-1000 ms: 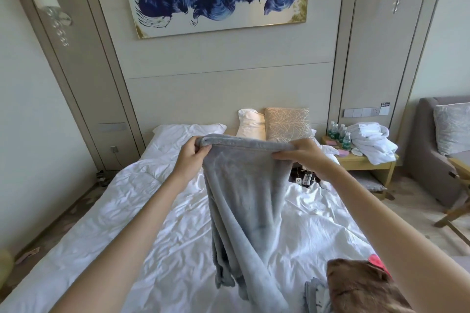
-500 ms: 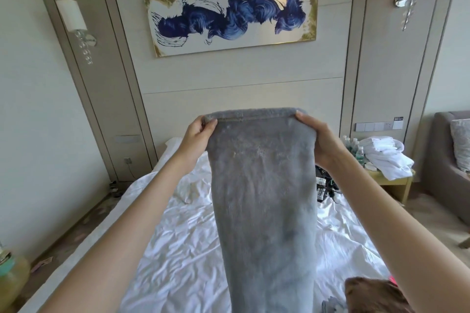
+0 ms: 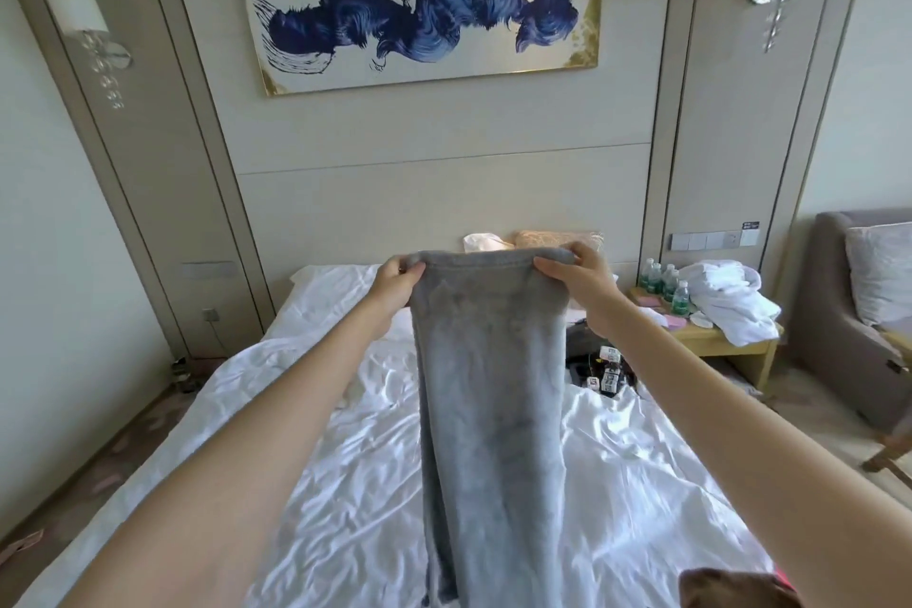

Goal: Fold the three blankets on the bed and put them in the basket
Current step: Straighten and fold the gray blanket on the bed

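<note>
The grey blanket (image 3: 488, 410) is hanging at the centre of the frame as a long, narrow, already doubled strip. A second ago it was drooping bunched and twisted; now it is falling flat, and its top edge is sitting lower than half a second ago. I judge it is ready for another fold. The left hand (image 3: 397, 281) and right hand (image 3: 575, 274) are pinching its top corners, fingers curled over the plush, matte fleece. Beneath it the bed (image 3: 345, 484) is showing creased, shiny white sheets. A brown fuzzy blanket (image 3: 725, 590) is peeking in at lower right. No basket is showing.
</note>
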